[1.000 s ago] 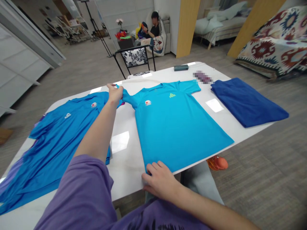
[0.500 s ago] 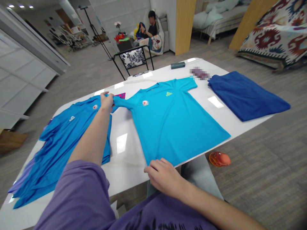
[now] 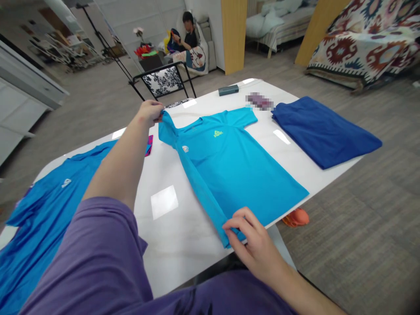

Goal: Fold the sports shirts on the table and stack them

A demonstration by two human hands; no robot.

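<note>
A light blue T-shirt (image 3: 232,162) lies spread on the white table (image 3: 164,236), its collar toward the far side. My left hand (image 3: 151,113) pinches the end of its left sleeve and holds it raised above the tabletop. At the near hem, my right hand (image 3: 251,238) has its fingertips closed on the shirt's left corner. Between the two hands the left side edge is lifted and turned inward, partly over the small white badge. A darker blue shirt (image 3: 65,192) lies to the left, partly behind my left arm.
A folded dark blue cloth (image 3: 324,131) rests on the table's right side. Near the far edge are a dark case (image 3: 228,90) and a blurred item (image 3: 259,101). A black-framed chair (image 3: 163,82) stands beyond, and a person (image 3: 189,35) sits farther back.
My left hand has lifted the sleeve up and away from the table. My right hand has moved right with the hem corner, and the left side edge now folds inward. The view has shifted right.
</note>
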